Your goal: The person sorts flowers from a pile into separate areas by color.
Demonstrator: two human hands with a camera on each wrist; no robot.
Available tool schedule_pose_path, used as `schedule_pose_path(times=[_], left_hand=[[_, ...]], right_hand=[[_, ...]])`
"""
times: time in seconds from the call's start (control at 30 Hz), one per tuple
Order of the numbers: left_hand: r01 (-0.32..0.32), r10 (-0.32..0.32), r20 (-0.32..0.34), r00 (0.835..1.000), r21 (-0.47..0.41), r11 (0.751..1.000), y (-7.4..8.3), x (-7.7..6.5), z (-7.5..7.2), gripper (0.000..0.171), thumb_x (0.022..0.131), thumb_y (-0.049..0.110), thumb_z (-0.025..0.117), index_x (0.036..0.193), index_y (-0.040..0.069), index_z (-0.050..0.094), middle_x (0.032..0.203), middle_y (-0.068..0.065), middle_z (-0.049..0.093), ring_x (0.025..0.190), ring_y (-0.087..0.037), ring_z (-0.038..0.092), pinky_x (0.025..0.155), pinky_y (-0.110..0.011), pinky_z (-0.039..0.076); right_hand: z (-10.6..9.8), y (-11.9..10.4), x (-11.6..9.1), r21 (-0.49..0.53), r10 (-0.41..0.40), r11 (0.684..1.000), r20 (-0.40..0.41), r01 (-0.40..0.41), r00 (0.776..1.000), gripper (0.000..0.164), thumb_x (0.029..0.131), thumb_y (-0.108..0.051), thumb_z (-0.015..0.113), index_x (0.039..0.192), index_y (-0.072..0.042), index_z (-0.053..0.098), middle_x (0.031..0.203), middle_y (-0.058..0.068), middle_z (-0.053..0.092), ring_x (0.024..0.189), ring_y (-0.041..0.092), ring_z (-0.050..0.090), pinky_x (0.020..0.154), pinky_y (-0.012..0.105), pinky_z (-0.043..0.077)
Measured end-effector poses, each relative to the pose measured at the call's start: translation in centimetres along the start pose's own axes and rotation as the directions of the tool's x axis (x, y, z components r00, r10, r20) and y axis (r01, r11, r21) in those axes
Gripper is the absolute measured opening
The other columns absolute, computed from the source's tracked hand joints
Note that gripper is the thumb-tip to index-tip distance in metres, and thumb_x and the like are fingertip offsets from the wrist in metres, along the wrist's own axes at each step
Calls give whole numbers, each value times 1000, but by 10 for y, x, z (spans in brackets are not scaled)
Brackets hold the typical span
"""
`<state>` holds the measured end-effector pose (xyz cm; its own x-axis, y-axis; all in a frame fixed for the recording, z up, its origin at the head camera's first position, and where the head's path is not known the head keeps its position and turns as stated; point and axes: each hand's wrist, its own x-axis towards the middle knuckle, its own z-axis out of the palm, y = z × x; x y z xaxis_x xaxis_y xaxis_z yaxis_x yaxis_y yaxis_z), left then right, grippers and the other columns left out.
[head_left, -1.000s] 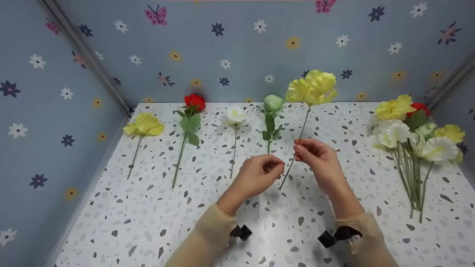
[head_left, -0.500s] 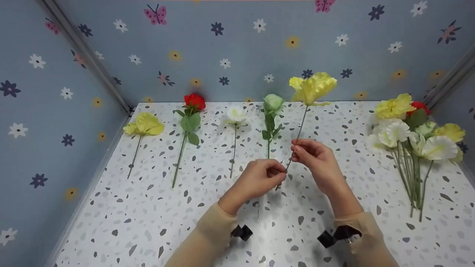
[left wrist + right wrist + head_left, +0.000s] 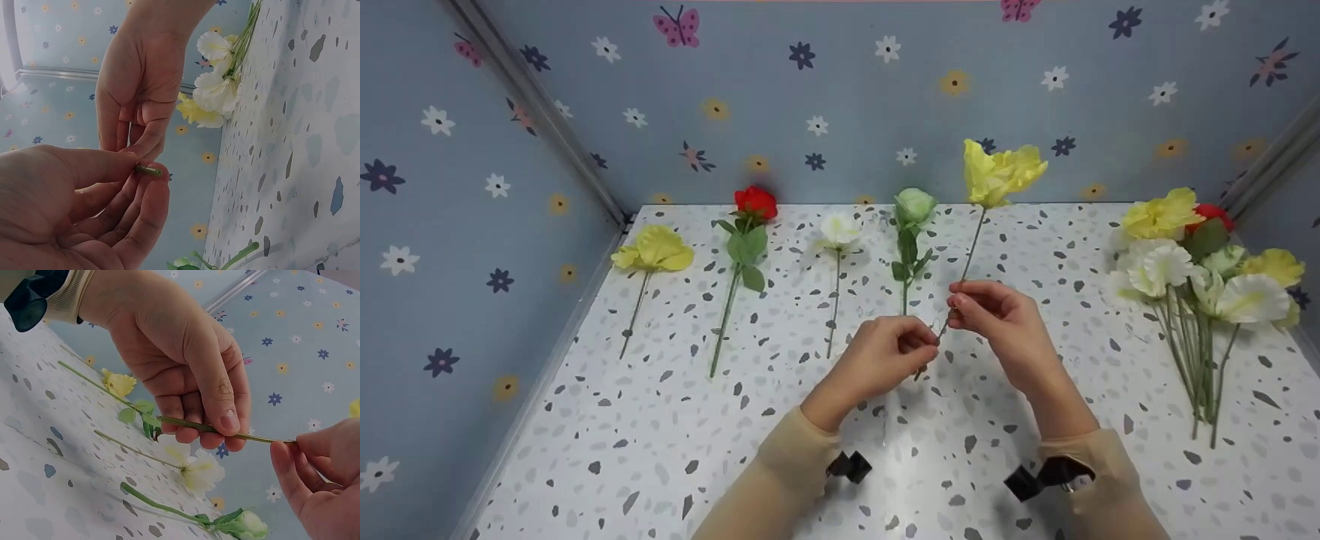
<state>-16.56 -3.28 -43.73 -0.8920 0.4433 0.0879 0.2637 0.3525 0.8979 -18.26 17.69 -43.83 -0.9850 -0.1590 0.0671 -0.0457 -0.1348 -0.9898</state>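
A yellow artificial flower (image 3: 1001, 176) is held up at a slant over the table, its ruffled bloom in front of the back wall. My right hand (image 3: 1009, 330) pinches the thin green stem around its middle, thumb against fingers. Lower down, my left hand (image 3: 877, 356) pinches the same stem near its cut end. In the left wrist view the stem tip (image 3: 149, 170) pokes out between left thumb and fingers. The right wrist view shows the stem (image 3: 253, 437) running between both hands. Left of the held flower lies a pale green rose (image 3: 915, 206), its lower stem hidden behind my left hand.
On the speckled table (image 3: 720, 465) a white flower (image 3: 840, 231), a red rose (image 3: 755, 202) and another yellow flower (image 3: 652, 250) lie in a row leftward. A loose pile of mixed flowers (image 3: 1166, 270) lies at the right. Patterned panels (image 3: 840, 97) enclose the back and sides.
My left fingers, earlier beside the lower stem, now pinch it. The yellow bloom has turned about its stem, showing its petals from the side. The flowers on the table have not moved.
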Motion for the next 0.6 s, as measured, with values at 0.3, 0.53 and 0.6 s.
schedule_pose_path(times=[0.3,0.53,0.6], left_hand=[[-14,14,4,1000,50,999,4,-2,-3,8,93,11,69,98,11,75,84,6,72,72,-4,66,68,-22,56],[-37,36,14,999,85,996,12,-5,-7,10,94,8,67,98,9,75,85,5,73,71,-3,66,67,-21,56],[-37,37,0,999,82,996,14,-6,-11,10,94,8,66,98,9,75,86,3,74,72,-4,66,67,-21,56]], right_hand=[[-2,-4,0,-62,1,998,-9,-2,1000,32,95,-13,71,118,9,64,111,23,64,87,23,70,84,37,59],[-6,-7,-1,-115,10,993,-8,-11,1000,33,94,-18,74,115,5,67,107,19,67,86,22,70,83,35,59],[-9,-9,-2,-127,5,992,-9,-6,1000,33,93,-18,74,116,4,67,108,18,68,86,22,70,83,36,59]])
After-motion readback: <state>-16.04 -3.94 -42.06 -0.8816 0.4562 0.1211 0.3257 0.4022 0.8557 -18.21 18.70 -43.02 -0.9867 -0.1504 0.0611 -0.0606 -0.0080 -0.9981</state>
